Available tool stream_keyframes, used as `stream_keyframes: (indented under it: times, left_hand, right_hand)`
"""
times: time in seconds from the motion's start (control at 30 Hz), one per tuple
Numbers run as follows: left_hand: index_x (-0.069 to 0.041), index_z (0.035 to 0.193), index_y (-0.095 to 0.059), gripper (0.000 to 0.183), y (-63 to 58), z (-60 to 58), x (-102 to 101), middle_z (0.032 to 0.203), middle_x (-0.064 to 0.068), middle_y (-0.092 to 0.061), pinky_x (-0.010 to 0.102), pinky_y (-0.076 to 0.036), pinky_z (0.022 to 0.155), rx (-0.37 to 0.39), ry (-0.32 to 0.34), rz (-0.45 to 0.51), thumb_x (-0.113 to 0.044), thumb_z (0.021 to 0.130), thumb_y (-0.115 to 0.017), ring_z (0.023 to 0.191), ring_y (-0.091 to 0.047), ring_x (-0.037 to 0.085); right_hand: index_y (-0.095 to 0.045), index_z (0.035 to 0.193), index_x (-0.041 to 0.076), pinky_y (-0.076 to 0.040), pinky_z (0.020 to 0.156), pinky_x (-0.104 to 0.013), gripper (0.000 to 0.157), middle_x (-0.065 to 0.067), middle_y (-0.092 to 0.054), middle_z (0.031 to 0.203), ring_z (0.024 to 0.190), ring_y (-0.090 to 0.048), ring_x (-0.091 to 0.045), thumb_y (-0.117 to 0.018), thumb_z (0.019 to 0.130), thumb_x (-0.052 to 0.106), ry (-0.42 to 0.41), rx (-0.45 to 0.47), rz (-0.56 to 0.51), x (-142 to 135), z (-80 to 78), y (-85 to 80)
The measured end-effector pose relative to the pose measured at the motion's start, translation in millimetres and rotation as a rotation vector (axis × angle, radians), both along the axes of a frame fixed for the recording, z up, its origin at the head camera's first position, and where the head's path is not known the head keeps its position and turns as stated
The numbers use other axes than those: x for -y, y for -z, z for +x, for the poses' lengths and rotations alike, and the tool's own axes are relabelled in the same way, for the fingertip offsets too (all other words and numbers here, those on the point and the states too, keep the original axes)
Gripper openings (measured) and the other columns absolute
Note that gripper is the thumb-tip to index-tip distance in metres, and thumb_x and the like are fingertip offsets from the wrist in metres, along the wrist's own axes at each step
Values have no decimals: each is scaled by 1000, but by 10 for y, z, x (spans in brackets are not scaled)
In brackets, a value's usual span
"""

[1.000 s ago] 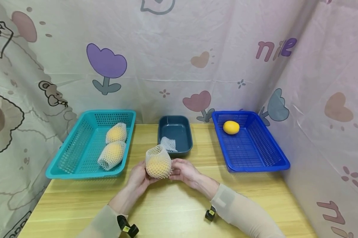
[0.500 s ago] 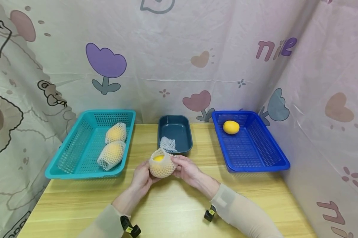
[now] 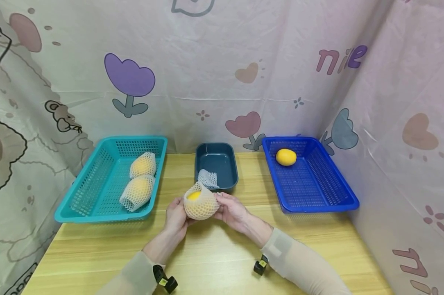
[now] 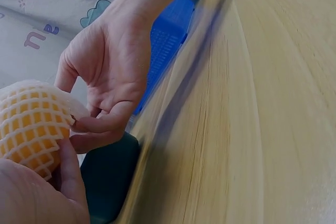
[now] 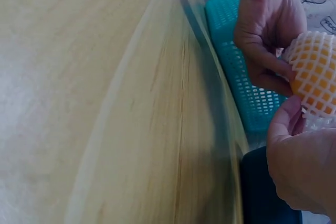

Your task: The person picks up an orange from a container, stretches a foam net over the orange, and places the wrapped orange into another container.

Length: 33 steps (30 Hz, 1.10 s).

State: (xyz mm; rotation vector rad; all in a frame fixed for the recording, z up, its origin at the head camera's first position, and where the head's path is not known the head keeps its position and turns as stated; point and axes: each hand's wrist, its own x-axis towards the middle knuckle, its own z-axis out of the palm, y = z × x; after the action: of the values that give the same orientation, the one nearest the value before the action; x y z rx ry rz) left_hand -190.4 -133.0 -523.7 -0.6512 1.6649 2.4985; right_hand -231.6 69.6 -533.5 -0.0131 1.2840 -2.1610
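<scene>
A yellow oval fruit [image 3: 194,196] sits in a white foam net [image 3: 203,208] over the table's middle, its bare top showing through the net's opening. My left hand [image 3: 175,218] grips it from the left side. With thumb and fingers, my right hand [image 3: 234,212] pinches the net's edge on the right. The left wrist view shows the netted fruit [image 4: 31,121] between both hands, orange-yellow through the mesh. Just behind them, a loose foam net [image 3: 208,179] lies in a small dark teal tray [image 3: 229,186].
At left, a turquoise basket [image 3: 65,215] holds two netted fruits, one behind the other [image 3: 142,166]. A blue basket [image 3: 319,207] at right contains one bare yellow fruit [image 3: 286,157]. A patterned curtain [image 3: 192,61] hangs behind and beside the wooden table [image 3: 214,262].
The netted fruit has tilted and shifted slightly right, and its net has opened at the top, exposing yellow skin. The left hand moved a little right with it.
</scene>
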Motion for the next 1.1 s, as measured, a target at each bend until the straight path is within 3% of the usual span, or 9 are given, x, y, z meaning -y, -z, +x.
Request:
stream_keyframes:
  times: [0.23,0.37,0.6,0.77,0.87,1.0,1.1]
  left_hand:
    - [-13,117,-60,25,-43,7,-9,71,-9,-68,27,-55,64,45,6,-15,-35,121,-47,61,-63,6]
    - [-14,113,-60,21,-65,6,-22,68,-9,-63,27,-52,63,38,2,-4,-30,121,-49,60,-58,6]
    - [-8,124,-58,16,-70,-13,-63,76,-9,-69,25,-54,59,13,-27,11,-22,119,-50,62,-64,6]
    - [-7,129,-56,21,-69,-38,-82,85,-9,-73,23,-57,58,0,-44,17,-25,120,-50,66,-68,5]
    - [-6,132,-56,24,-57,-65,-95,87,-8,-73,23,-57,58,-4,-44,21,-26,121,-49,67,-67,5]
    - [-5,132,-55,25,-54,-86,-105,83,-8,-70,25,-57,60,5,-15,10,-27,120,-50,65,-64,6]
    - [-6,135,-54,30,-59,-95,-103,79,-8,-69,26,-56,62,23,10,-8,-31,120,-51,65,-63,6]
  right_hand:
    - [-73,109,24,-63,93,-31,21,10,-80,100,95,-74,-8,-54,119,29,-1,3,1,-4,17,-12]
    - [-72,112,23,-63,94,-31,19,10,-80,103,96,-74,-8,-55,118,25,1,-7,-9,-9,18,-14]
    - [-68,109,20,-63,90,-29,22,8,-78,101,94,-72,-8,-49,118,15,33,-5,-17,4,8,-28]
    - [-67,109,19,-63,88,-27,24,8,-79,100,91,-73,-8,-46,118,13,52,17,-6,15,22,-48]
    - [-68,119,17,-64,91,-29,23,7,-81,104,95,-76,-9,-46,120,24,42,32,-2,16,28,-56]
    - [-55,155,7,-66,99,-33,62,1,-81,120,109,-78,-15,-49,117,55,-26,17,16,-2,31,-66]
    - [-42,166,4,-65,102,-34,79,-2,-79,127,114,-77,-17,-53,113,62,-55,9,37,-10,34,-73]
